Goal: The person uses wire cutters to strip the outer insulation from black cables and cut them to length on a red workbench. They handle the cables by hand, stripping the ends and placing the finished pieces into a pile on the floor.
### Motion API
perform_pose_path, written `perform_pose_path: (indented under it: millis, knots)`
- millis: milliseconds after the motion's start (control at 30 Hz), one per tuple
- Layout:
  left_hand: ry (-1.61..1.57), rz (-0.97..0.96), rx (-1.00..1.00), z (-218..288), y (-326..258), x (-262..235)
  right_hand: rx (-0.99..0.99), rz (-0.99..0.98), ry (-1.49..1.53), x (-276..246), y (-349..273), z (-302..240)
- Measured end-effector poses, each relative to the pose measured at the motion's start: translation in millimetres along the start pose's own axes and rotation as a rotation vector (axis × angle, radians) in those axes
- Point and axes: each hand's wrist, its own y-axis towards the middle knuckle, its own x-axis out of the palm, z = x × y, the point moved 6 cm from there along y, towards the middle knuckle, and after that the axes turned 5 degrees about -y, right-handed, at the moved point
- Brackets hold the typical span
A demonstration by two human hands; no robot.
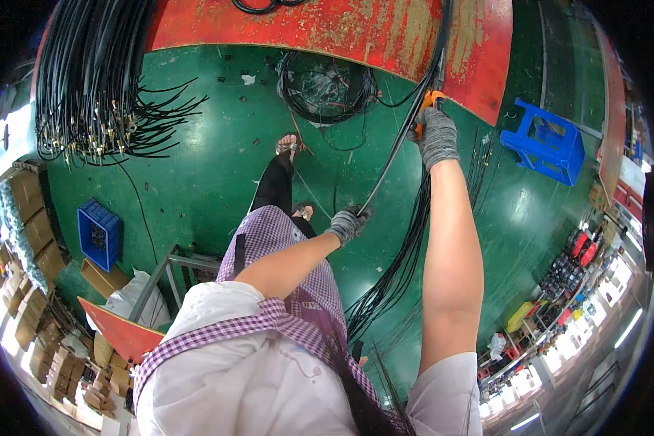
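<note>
Your right hand (436, 136), in a grey knit glove, is clenched around an orange-handled tool (429, 102) whose head is hidden behind the thin black cable (394, 154). Your gloved left hand (347, 224) is closed, pinching that same cable lower down, stretched taut between both hands. More black cables (392, 276) hang below, blocking the floor. A worn red tabletop (356, 33) curves above; a blue plastic stool (545, 149) stands on the green painted floor (196, 167).
</note>
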Motion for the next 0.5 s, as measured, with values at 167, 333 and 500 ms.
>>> perform_pose_path:
  millis: [167, 333, 500]
  knots:
    - [-0.194, -0.008, 0.08, 11, -12, -8, -0.033, -0.01, -0.053, 0, 6, 1]
    - [-0.186, 0.045, 0.127, -3, -1, -3, -0.015, -0.028, 0.04, 1, 4, 2]
    - [0.007, 0.111, 0.188, -6, 22, -8, -0.012, -0.047, 0.057, 4, -5, -4]
